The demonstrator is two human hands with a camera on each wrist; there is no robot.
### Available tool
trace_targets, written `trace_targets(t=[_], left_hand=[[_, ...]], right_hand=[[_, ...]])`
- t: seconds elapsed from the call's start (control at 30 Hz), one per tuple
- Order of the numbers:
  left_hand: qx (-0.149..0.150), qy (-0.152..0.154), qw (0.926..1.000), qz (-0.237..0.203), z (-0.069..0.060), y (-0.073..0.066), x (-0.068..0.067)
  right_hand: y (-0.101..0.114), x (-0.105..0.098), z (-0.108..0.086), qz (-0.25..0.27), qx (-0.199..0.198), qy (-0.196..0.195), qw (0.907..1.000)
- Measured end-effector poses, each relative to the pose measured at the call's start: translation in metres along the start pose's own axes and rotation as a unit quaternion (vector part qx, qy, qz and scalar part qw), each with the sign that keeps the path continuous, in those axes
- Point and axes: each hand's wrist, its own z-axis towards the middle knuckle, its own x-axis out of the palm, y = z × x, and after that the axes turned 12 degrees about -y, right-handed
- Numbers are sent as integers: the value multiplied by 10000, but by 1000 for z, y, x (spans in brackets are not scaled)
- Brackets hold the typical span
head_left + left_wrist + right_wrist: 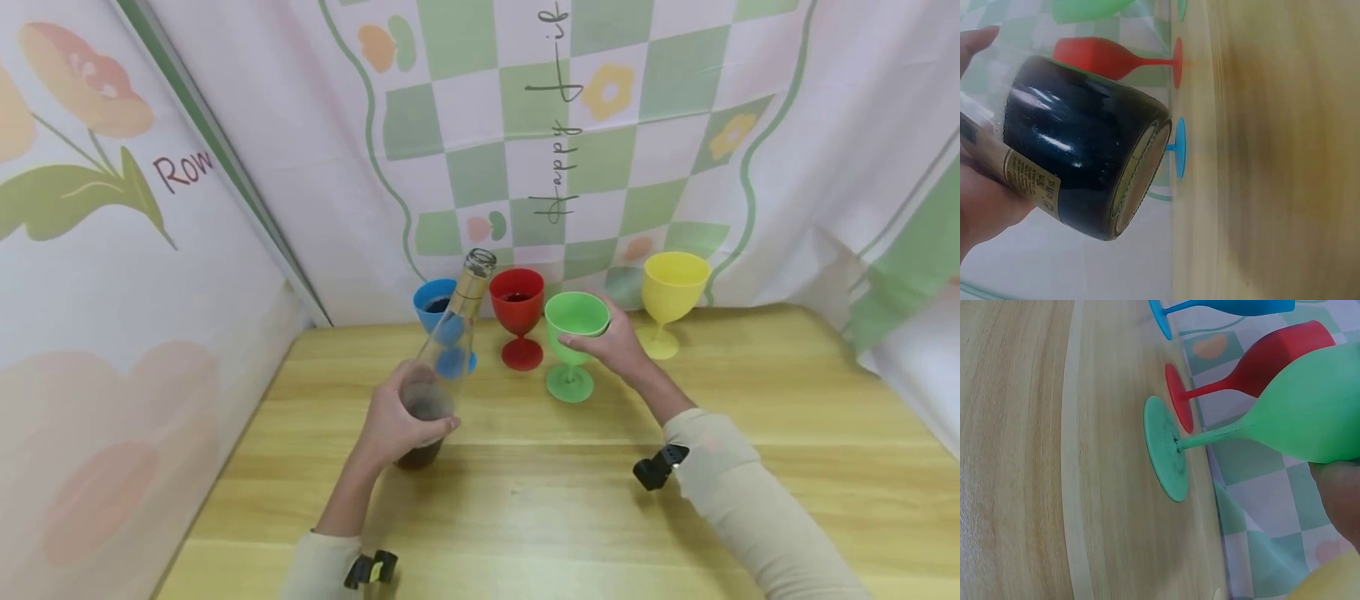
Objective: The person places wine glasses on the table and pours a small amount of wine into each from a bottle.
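Note:
My left hand (pixel 401 421) grips a clear glass bottle (pixel 1085 144) with dark liquid in its lower part. The bottle is tilted, its neck leaning toward the cups, and its base is off the table. My right hand (pixel 618 337) holds a green goblet (pixel 576 329) by its bowl, thumb at the near side; no liquid shows inside. I cannot tell whether the goblet's foot touches the table. Left of it stand a red goblet (pixel 517 304) and a blue goblet (pixel 431 300), both with dark liquid inside. The bottle partly hides the blue one.
A yellow goblet (pixel 675 287) stands right of my right hand. The wooden table (pixel 525 517) ends at a checkered curtain (pixel 480 175) behind the goblets. A white printed panel (pixel 150 350) rises along the left edge.

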Motion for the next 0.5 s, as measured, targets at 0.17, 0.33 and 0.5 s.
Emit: trace_targets(t=[0.17, 0.33, 0.5], left_hand=[[-45, 117, 9997, 226, 8, -2, 0], [16, 225, 9993, 291, 17, -4, 2], [61, 303, 9977, 604, 23, -2, 2]], right_hand=[[2, -1, 0, 8, 19, 11, 10000], [5, -3, 0, 43, 79, -16, 10000], [4, -1, -2, 127, 139, 42, 9998]])
